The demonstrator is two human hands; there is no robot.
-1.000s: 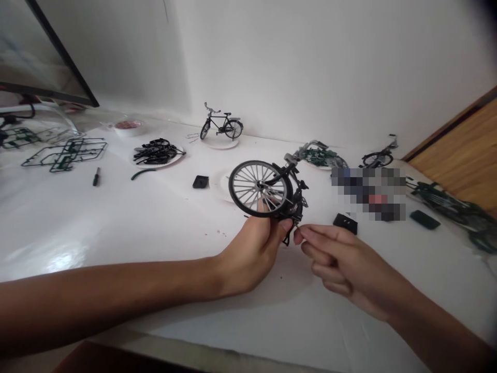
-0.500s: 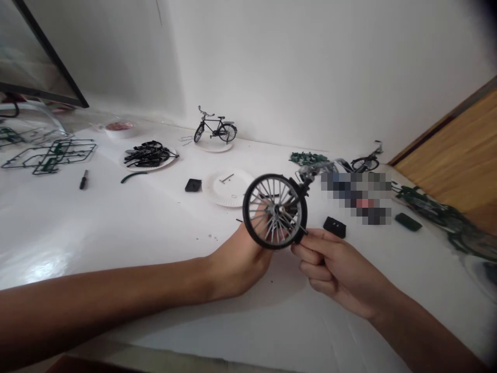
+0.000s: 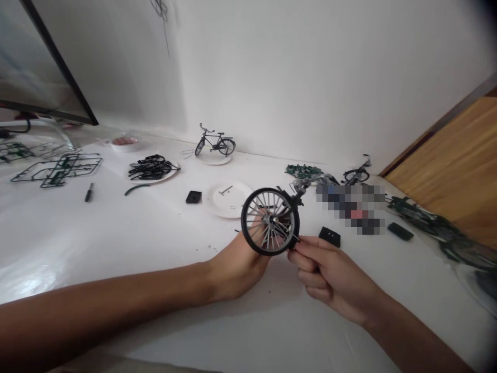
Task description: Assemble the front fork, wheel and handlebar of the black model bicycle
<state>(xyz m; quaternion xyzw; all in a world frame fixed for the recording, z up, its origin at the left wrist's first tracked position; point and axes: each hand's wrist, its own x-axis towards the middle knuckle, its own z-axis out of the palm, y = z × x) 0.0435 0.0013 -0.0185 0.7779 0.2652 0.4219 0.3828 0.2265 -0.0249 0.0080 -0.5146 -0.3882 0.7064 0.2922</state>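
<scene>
A small model bicycle (image 3: 271,221) is held up above the white table, its black spoked wheel facing me and its grey handlebar to the upper right. Behind the wheel is my left hand (image 3: 244,264); its fingers are mostly hidden, but it supports the bicycle from behind. My right hand (image 3: 324,269) is closed, with thumb and forefinger pinching the lower right edge of the wheel area. Just beyond the hands, a white paper plate (image 3: 212,199) carries a thin grey rod and a tiny part.
A finished model bicycle (image 3: 215,144) stands on a plate by the wall. Black parts (image 3: 151,167) fill another plate. Green frames (image 3: 58,168), a screwdriver (image 3: 89,192) and a monitor (image 3: 46,62) are left. Dark blocks (image 3: 330,237), green parts (image 3: 303,171) and a bagged green item (image 3: 438,223) lie right.
The view has tilted up slightly, so the table things appear lower. Both hands keep their hold, and the bicycle has shifted slightly left and down in the picture.
</scene>
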